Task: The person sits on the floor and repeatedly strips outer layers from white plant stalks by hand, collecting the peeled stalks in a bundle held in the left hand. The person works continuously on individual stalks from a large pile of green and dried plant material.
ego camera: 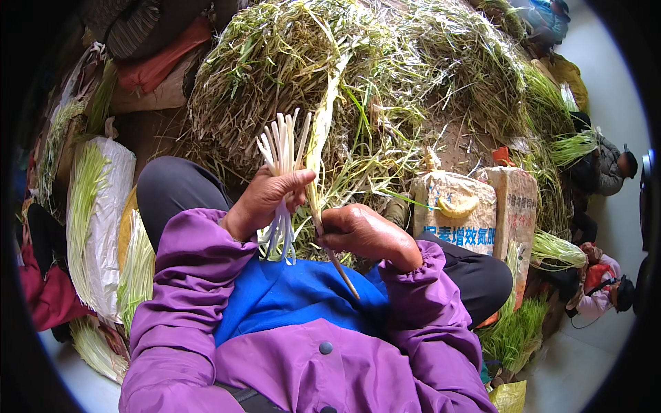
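Note:
My left hand (pixel 266 199) grips a bunch of pale, slender plant stems (pixel 283 142). Their whitish ends fan out above the fist, and thinner ends hang below it. In my right hand (pixel 369 232) is the lower part of a long stalk (pixel 321 129), probably garlic. Its yellow-green leaves stretch up past my left thumb towards the heap, and its thin brownish tip (pixel 346 281) points down over the blue apron (pixel 299 299) on my lap. My right fingertips are partly hidden behind the hand. Whether my left thumb touches the stalk, I cannot tell.
A large heap of leafy stalks (pixel 258 77) rises in front of me. To the right stand a printed sack (pixel 454 191) and a second sack (pixel 514 206). Stem bundles (pixel 85 217) lie by a white sack (pixel 116 180) at left. Several people, including one seated person (pixel 609 170), are nearby.

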A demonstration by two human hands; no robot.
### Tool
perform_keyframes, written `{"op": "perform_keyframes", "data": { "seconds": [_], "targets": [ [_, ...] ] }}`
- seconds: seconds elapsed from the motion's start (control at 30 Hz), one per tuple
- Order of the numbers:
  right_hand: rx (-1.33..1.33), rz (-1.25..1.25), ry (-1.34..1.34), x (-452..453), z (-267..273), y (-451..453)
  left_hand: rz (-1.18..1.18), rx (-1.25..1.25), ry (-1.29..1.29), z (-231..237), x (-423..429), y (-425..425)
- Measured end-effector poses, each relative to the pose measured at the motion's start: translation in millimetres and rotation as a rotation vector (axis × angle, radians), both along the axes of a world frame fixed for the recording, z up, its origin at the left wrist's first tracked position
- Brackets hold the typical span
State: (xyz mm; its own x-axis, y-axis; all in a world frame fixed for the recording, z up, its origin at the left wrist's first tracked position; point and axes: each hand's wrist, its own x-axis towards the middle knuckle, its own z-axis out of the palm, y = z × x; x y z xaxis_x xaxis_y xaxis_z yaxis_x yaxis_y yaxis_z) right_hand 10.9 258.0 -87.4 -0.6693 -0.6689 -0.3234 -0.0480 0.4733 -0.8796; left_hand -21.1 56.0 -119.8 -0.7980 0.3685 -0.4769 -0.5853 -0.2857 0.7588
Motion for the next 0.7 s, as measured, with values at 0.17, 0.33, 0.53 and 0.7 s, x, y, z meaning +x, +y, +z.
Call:
{"op": "perform_keyframes", "data": {
  "seconds": [0.17,0.33,0.53,0.7],
  "targets": [
    [-0.244,-0.187,-0.332,1.5,-7.4,-6.3,-0.005,0.046,0.025,3.7,7.3,12.1],
    [-0.364,-0.427,-0.328,-3.6,-22.7,-17.9,0.068,0.031,0.135,-0.1,7.9,7.0],
    [-0.49,-0.51,-0.423,-12.9,-31.3,-13.8,0.06,0.14,0.013,-10.6,1.0,2.4],
    [-0.515,-0.491,-0.481,-12.3,-23.8,-15.4,-0.043,0.249,-0.112,-24.9,-5.0,0.5]
  ]
}}
